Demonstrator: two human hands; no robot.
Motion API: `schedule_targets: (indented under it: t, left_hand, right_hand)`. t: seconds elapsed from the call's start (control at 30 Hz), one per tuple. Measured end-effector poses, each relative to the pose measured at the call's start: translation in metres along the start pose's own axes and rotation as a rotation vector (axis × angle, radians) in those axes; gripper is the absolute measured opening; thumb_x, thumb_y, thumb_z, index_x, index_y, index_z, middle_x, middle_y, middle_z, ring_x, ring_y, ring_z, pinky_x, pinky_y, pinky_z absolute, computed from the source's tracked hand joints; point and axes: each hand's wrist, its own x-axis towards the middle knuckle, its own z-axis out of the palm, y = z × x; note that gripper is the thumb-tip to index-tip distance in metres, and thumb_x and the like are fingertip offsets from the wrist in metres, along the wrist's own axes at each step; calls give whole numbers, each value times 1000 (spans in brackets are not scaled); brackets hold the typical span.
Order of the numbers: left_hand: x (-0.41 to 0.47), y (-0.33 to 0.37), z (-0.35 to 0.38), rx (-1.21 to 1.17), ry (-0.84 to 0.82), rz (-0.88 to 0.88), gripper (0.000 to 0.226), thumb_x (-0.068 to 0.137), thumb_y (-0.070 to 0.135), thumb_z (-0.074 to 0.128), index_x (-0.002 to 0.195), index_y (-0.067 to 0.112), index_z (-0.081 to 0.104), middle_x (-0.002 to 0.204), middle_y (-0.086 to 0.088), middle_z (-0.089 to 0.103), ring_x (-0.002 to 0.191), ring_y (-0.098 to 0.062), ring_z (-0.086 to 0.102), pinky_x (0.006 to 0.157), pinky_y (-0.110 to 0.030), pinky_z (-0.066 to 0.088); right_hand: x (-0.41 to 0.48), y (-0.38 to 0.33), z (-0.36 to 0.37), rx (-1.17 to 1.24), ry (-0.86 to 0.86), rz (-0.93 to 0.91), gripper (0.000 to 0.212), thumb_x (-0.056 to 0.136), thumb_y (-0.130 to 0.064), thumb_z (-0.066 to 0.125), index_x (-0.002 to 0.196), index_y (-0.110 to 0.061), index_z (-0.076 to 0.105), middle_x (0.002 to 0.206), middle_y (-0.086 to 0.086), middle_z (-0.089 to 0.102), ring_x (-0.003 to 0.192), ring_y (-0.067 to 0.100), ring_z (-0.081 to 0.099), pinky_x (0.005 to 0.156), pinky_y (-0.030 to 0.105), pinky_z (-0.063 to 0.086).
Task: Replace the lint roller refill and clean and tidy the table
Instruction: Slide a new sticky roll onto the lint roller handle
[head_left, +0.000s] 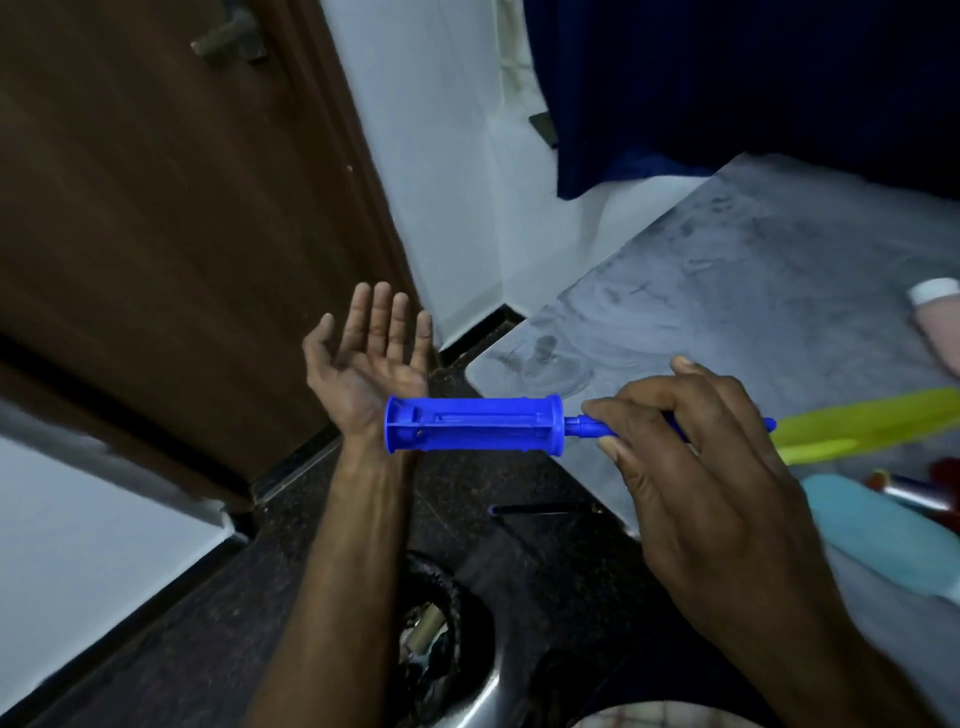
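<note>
A bare blue lint roller (475, 425) with no refill on its core is held level in the air beside the table's left corner. My right hand (691, 457) grips its thin handle. My left hand (371, 358) is held up with the palm open and fingers spread, just behind the roller's far end, holding nothing. The grey marbled table (753, 270) lies to the right.
On the table's right side lie a yellow-green object (872, 421), a teal object (883, 535), a pink bottle with a white cap (935, 312) and small items. A bin with a dark liner (441, 623) stands on the dark floor below. A brown door (182, 234) is at left.
</note>
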Motion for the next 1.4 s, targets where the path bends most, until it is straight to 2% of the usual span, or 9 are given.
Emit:
schedule_targets:
  t: [0.2,0.4,0.77,0.93,1.0,1.1,1.17,1.3,1.4]
  left_hand:
    - [-33,-46,67,191,-182,-20,55,105,39,40,147,10,60,133,-5,72,130,-22,66,98,-41,59]
    - [-68,-113,113,351,-392,-66,55,106,37,39,149,9,58,131,-4,71,131,-22,65,104,-43,58]
    - [-144,-251,174,533,-779,-355,58,108,36,30,153,8,53,126,0,74,125,-17,67,110,-44,51]
    - [-199,-312,196,601,-977,-569,44,110,29,28,123,19,68,114,2,75,113,-15,69,90,-31,62]
    - [-221,-334,205,644,-1048,-646,42,110,25,28,121,17,68,111,0,75,108,-15,69,86,-31,63]
    - [-249,-365,217,735,-1144,-712,37,109,19,34,127,10,65,110,-4,75,103,-17,71,82,-32,65]
    - [-267,-387,223,818,-1211,-697,31,108,11,41,127,7,66,107,-5,76,99,-17,73,79,-35,66]
    - [-296,-429,229,1006,-1391,-579,21,108,5,49,108,13,69,98,-2,73,85,-16,70,64,-31,64]
    - [-308,-462,230,1234,-1495,-389,14,104,9,58,105,17,69,96,-1,69,82,-17,67,56,-31,61]
  right_hand:
    - [-17,37,-46,-105,55,114,38,80,12,74,113,-7,74,108,7,65,100,22,55,114,48,42]
    - [-50,74,-93,-197,88,225,36,85,9,68,116,-8,74,112,7,66,102,30,61,118,47,38]
    - [-145,115,-199,-405,128,559,42,83,6,72,121,-13,70,115,2,60,108,26,58,119,43,38]
    - [-190,118,-238,-513,179,678,39,86,2,70,121,-16,70,116,-2,59,111,24,58,108,37,46]
    - [-205,118,-251,-550,193,724,40,86,1,71,121,-17,70,118,-3,59,114,23,56,100,35,48]
    - [-224,120,-265,-608,207,767,38,88,-1,71,123,-15,70,121,0,61,114,24,55,102,36,47]
    - [-234,120,-274,-639,209,794,40,87,1,72,124,-14,68,120,1,60,112,25,56,104,36,46]
    - [-249,121,-286,-653,231,849,44,86,2,73,127,-14,67,118,4,62,108,26,59,106,41,48]
    - [-257,121,-293,-671,237,857,39,88,0,74,125,-12,69,116,4,61,107,24,56,107,33,42]
